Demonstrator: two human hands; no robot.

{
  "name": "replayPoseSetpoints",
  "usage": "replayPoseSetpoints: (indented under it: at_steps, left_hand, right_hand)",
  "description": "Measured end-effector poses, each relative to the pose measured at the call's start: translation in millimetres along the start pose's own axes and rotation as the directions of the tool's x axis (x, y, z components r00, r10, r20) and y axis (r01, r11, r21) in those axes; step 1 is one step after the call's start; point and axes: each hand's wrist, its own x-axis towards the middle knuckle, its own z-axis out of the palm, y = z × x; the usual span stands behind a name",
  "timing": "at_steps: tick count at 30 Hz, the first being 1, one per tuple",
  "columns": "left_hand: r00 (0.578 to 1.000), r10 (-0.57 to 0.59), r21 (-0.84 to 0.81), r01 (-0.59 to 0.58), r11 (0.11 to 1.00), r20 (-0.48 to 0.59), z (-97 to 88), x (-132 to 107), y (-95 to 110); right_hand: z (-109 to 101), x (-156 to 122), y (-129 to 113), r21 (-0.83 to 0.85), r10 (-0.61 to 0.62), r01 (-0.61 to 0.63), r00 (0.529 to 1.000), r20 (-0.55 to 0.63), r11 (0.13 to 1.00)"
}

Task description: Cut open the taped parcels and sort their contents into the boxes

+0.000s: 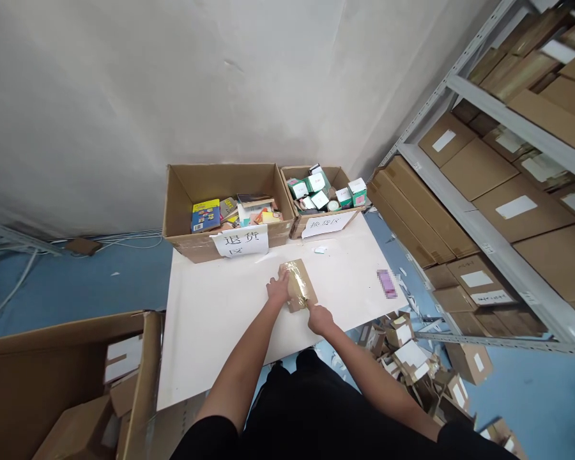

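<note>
A small brown cardboard box [298, 281], with shiny clear tape across its top, lies on the white table [211, 332]. My left hand [278, 287] holds the box at its left side, the fingers reaching over the edge. At the near right corner of the box, my right hand [320, 318] is closed in a fist. A small dark tip shows between this fist and the tape, but what the fingers hold is too small to make out.
Behind stand an open carton [186, 246] of books and a smaller carton [294, 227] of green-and-white boxes. A purple pixelated item [387, 283] lies at right. A big carton [146, 383] is at left, shelving [460, 185] at right, and discarded boxes [412, 358] on the floor.
</note>
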Motion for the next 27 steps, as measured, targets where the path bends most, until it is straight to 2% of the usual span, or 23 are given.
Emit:
replayPoseSetpoints:
  at_steps: [2, 5, 8, 11, 13, 15, 17, 20, 24, 25, 27]
  left_hand:
    - [1.000, -0.012, 0.009, 0.012, 1.000, 0.003, -0.3, 0.2, 1.9]
    - [0.999, -0.033, 0.036, 0.032, 0.999, 0.014, -1.1, 0.2, 4.0]
    - [1.000, -0.027, 0.020, 0.027, 0.999, 0.002, 0.3, 0.1, 7.3]
    - [0.999, -0.035, 0.004, 0.036, 0.999, -0.031, 5.7, -2.0, 15.9]
    - [0.997, -0.060, 0.010, 0.061, 0.998, -0.054, 10.7, -5.3, 22.9]
    - [0.994, -0.085, 0.018, 0.087, 0.996, -0.075, 15.5, -10.3, 27.5]
    - [0.990, -0.110, 0.026, 0.113, 0.993, -0.084, 19.2, -17.0, 27.5]
    - [0.987, -0.155, 0.037, 0.157, 0.987, -0.054, 20.2, -28.6, 20.7]
    - [0.977, -0.211, 0.047, 0.210, 0.977, 0.014, 9.7, -37.7, 14.1]
    - [0.977, -0.215, 0.049, 0.215, 0.975, 0.007, 5.5, -37.2, 14.3]
    - [0.982, -0.180, 0.047, 0.183, 0.982, -0.057, -2.4, -32.4, 16.6]
  right_hand:
    - [6.8, -10.5, 12.9, 0.016, 0.003, -0.003, 1.000, 0.015, 1.000]
    - [5.2, -16.3, 36.9, 0.072, -0.042, 0.039, 0.998, 0.046, 0.997]
    - [8.9, -16.1, 64.1, 0.185, -0.053, 0.064, 0.997, -0.063, 0.981]
    - [26.0, -4.9, 80.9, 0.366, 0.137, -0.052, 0.967, -0.212, 0.929]
    - [37.8, 12.9, 81.2, 0.483, 0.252, -0.122, 0.943, -0.215, 0.867]
    - [43.3, 37.8, 74.8, 0.577, 0.292, -0.137, 0.938, -0.184, 0.805]
    - [39.8, 65.4, 65.8, 0.653, 0.312, -0.132, 0.935, -0.167, 0.745]
    - [21.5, 102.9, 55.7, 0.733, 0.330, -0.092, 0.925, -0.188, 0.674]
    - [-5.0, 133.8, 53.4, 0.812, 0.314, 0.010, 0.919, -0.238, 0.584]
    - [-8.6, 137.1, 54.9, 0.850, 0.325, 0.024, 0.918, -0.228, 0.527]
    - [-10.1, 138.0, 60.8, 0.934, 0.347, 0.056, 0.919, -0.186, 0.353]
